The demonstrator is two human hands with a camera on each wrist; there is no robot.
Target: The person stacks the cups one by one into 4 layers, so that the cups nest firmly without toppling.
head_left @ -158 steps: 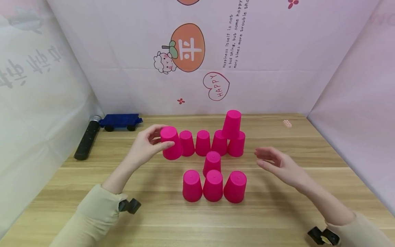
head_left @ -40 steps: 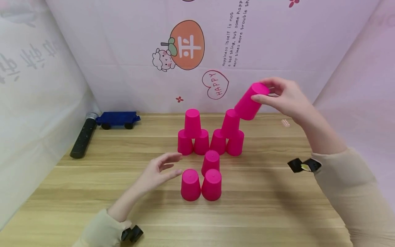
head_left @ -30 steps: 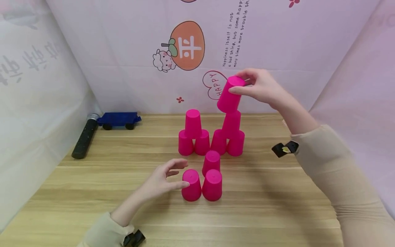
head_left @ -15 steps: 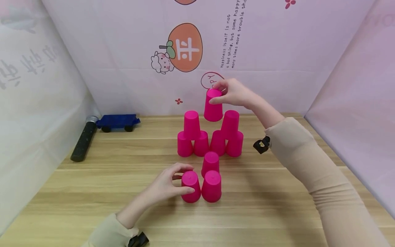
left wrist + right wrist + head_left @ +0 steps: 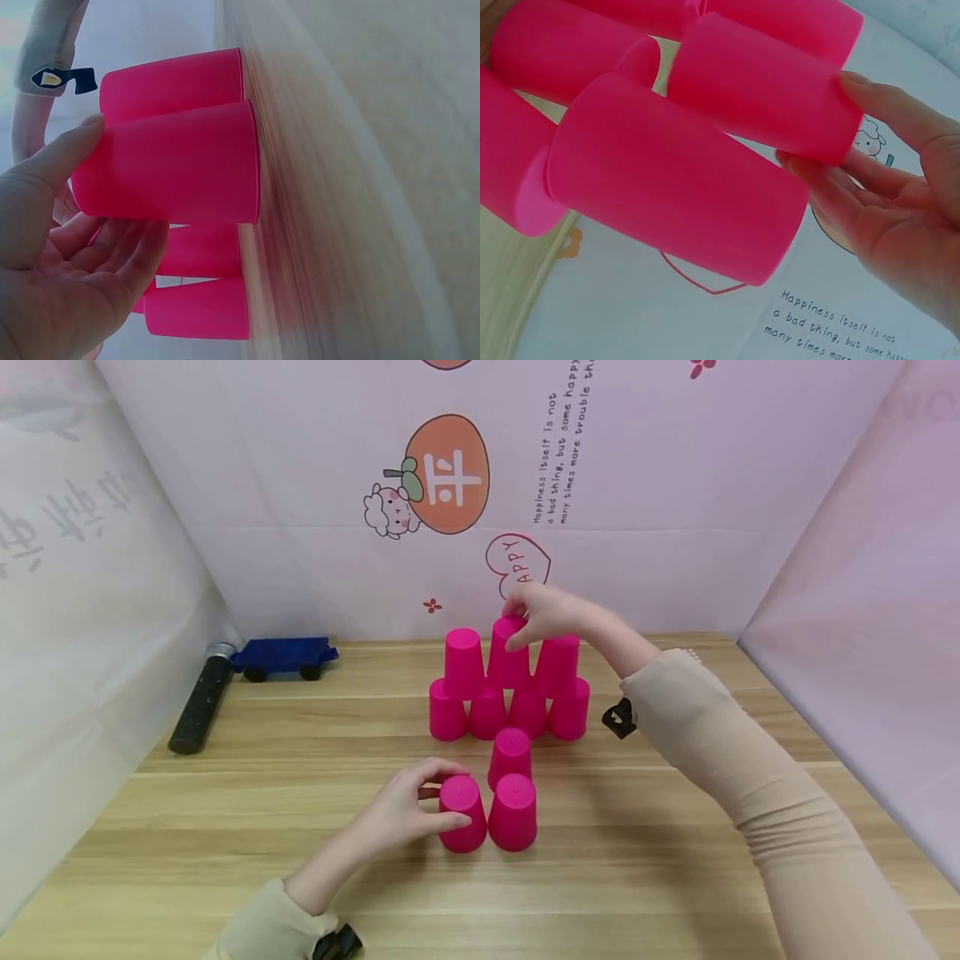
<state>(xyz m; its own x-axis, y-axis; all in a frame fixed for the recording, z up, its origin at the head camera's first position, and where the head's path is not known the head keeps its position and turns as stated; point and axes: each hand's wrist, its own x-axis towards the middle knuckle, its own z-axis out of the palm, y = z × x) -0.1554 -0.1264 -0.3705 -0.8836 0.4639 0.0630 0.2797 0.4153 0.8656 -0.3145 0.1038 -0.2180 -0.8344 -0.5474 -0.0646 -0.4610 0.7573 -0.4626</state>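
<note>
My right hand (image 5: 551,614) pinches a pink cup (image 5: 508,662) near its closed end, thumb on one side and fingers on the other. This upside-down cup stands between the left upper cup (image 5: 463,662) and right upper cup (image 5: 558,667), over a bottom row of several pink cups (image 5: 447,714). In the right wrist view the held cup (image 5: 765,90) has its rim right at the lower cups. Nearer the front, my left hand (image 5: 401,806) grips an upturned cup (image 5: 172,165) standing on the table. Beside it are another cup (image 5: 513,818) and one behind (image 5: 512,752).
A blue toy wagon (image 5: 283,656) and a black cylinder with a silvery end (image 5: 201,706) lie at the back left of the wooden table (image 5: 262,810). White printed cloth (image 5: 300,485) walls the back and both sides.
My right hand has taken the front right cup, carried it over the row and lowered it into the upper middle gap. My left hand set down an upper left cup, then grasped a front cup.
</note>
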